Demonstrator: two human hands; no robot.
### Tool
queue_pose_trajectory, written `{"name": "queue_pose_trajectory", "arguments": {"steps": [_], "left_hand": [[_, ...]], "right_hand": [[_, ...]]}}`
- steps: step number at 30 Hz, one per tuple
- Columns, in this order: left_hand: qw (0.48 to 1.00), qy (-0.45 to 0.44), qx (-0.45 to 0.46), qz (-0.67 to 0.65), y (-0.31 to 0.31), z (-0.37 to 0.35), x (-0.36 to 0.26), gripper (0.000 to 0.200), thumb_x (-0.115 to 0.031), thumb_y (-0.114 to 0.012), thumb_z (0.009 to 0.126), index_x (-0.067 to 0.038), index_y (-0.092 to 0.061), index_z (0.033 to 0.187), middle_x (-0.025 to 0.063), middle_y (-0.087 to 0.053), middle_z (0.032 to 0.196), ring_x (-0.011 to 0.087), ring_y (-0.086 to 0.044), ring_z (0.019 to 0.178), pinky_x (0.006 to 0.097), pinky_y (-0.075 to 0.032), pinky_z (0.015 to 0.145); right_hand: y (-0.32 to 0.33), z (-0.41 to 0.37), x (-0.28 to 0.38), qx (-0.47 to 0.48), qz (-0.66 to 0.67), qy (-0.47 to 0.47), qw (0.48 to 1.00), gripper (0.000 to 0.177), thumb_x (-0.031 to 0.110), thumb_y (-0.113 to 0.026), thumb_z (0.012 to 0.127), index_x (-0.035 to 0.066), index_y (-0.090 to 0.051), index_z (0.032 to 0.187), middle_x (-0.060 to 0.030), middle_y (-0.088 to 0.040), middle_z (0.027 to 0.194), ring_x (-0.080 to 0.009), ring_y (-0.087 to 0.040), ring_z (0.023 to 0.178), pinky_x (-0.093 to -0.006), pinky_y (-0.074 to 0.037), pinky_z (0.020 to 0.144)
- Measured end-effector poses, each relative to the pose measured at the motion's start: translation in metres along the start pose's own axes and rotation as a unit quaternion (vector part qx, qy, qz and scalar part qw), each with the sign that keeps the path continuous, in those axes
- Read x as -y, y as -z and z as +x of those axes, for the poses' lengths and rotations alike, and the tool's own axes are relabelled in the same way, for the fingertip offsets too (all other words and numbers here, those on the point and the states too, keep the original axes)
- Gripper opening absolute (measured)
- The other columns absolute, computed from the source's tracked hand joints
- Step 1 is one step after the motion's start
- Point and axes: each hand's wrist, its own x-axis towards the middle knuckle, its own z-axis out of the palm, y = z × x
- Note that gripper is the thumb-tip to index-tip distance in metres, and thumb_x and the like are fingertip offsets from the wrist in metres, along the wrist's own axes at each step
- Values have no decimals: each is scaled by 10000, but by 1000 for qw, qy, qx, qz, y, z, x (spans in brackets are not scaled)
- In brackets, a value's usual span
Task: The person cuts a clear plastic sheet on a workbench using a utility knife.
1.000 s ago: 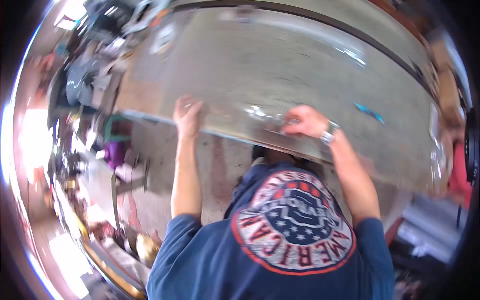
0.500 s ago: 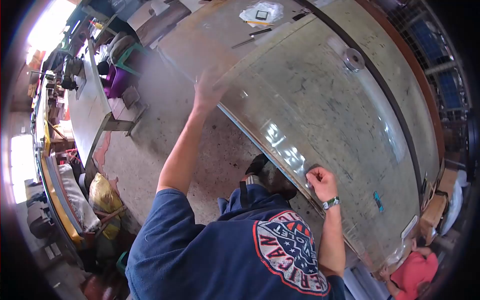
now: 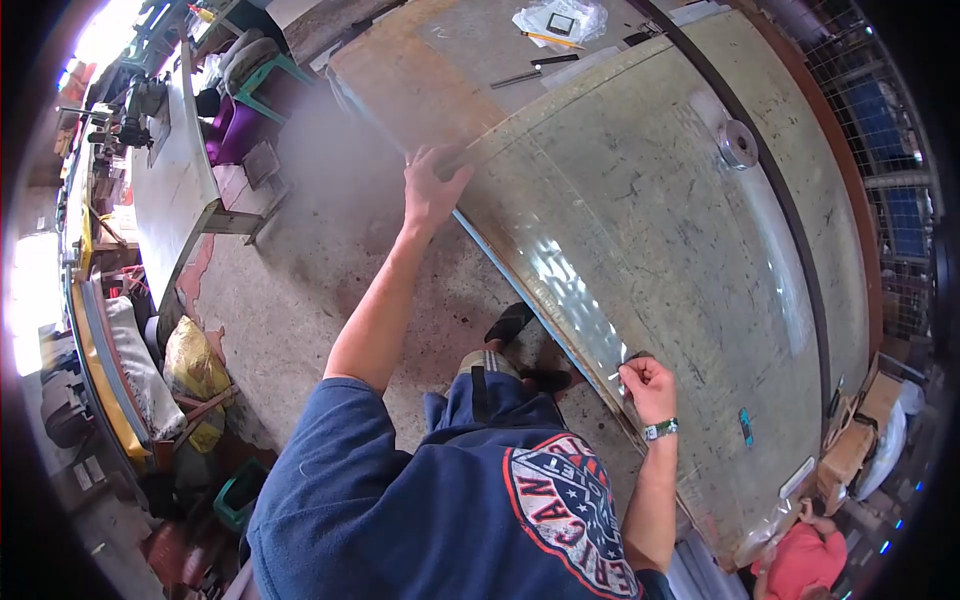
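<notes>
A clear plastic sheet (image 3: pixel 575 285) lies over the worn, scratched tabletop (image 3: pixel 650 230), and bright, wavy reflections show along its near edge. My right hand (image 3: pixel 650 385), with a patterned band at the wrist, is closed in a pinch at that edge. The sheet appears to be between its fingertips, though they partly hide it. At the table's far left corner is my left hand (image 3: pixel 435 190), its thumb and fingers apart, resting on the edge. A small teal tool (image 3: pixel 746 426) lies on the table to the right of my right hand.
A round metal weight (image 3: pixel 737 145) stands by a long dark strip (image 3: pixel 800 235). Beyond are a pencil (image 3: pixel 555 40) and a plastic bag (image 3: pixel 575 20). A person in a red shirt (image 3: pixel 800 560) is at the lower right. Another table (image 3: pixel 175 200) stands left.
My left hand has shifted slightly and its fingers show more clearly. My right hand stays pinched at the near edge, where the sheet's reflections have changed shape. The view has turned slightly.
</notes>
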Motion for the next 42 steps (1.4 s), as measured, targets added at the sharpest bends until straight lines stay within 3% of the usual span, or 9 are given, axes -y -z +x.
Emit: {"name": "queue_pose_trajectory", "arguments": {"steps": [13,18,21,23,26,28,30,32,42], "left_hand": [[1000,-10,-1,16,0,3,-1,355,-216,-800,818,-58,-761,1133,139,-715,1192,317,-594,1168,413,-468,1045],[999,-29,-16,24,-4,5,10,324,-196,-830,814,-77,-782,1112,104,-754,1067,247,-645,1059,359,-502,969],[980,-110,0,165,10,14,43,363,-213,-840,834,-104,-778,1175,104,-769,1088,220,-714,936,360,-563,864],[995,72,24,67,4,3,-12,375,-190,-819,883,-7,-746,1202,150,-758,1137,218,-708,1010,349,-562,889],[997,38,49,-34,-8,29,62,383,-164,-793,921,10,-719,1254,118,-747,1143,158,-678,973,276,-552,851],[995,50,65,-64,-6,25,52,398,-204,-797,927,4,-719,1257,106,-747,1126,148,-672,957,259,-538,840],[994,26,73,-81,-2,31,61,409,-222,-797,929,8,-717,1258,95,-747,1119,142,-667,952,251,-525,845],[994,16,70,-86,9,32,57,412,-229,-797,931,10,-716,1256,85,-747,1114,138,-662,950,246,-515,854],[991,43,82,-96,-2,41,65,353,-181,-776,943,9,-720,1235,79,-744,1127,146,-659,972,270,-518,910]], "right_hand": [[1,-1,3,2,10,5,1000,109,89,-750,931,-7,-700,947,2,-693,783,-64,-607,652,-233,-474,577],[9,-10,0,1,-19,27,999,161,133,-794,896,14,-697,945,-6,-685,787,-76,-599,673,-254,-478,601],[17,-8,-20,-25,-97,125,987,234,240,-822,864,52,-699,930,-40,-686,839,-148,-635,769,-318,-516,693],[31,-17,-37,-26,-86,129,988,259,302,-790,867,63,-699,906,-83,-698,859,-219,-645,782,-363,-527,728],[60,-50,-43,-48,-145,49,987,283,292,-813,823,49,-721,935,-130,-750,883,-260,-721,829,-396,-548,730],[79,-69,-73,-77,-121,78,987,251,269,-808,857,54,-708,938,-78,-726,814,-182,-642,704,-358,-499,645],[106,-96,-93,-93,-132,60,985,241,250,-815,852,49,-711,936,-76,-725,806,-163,-650,713,-345,-505,648],[137,-126,-106,-97,-175,3,980,237,247,-806,841,48,-730,943,-136,-763,908,-251,-735,836,-377,-564,752],[200,-178,-169,-162,-151,-46,974,344,342,-857,828,44,-722,934,-90,-746,812,-206,-687,737,-367,-537,682]]}}
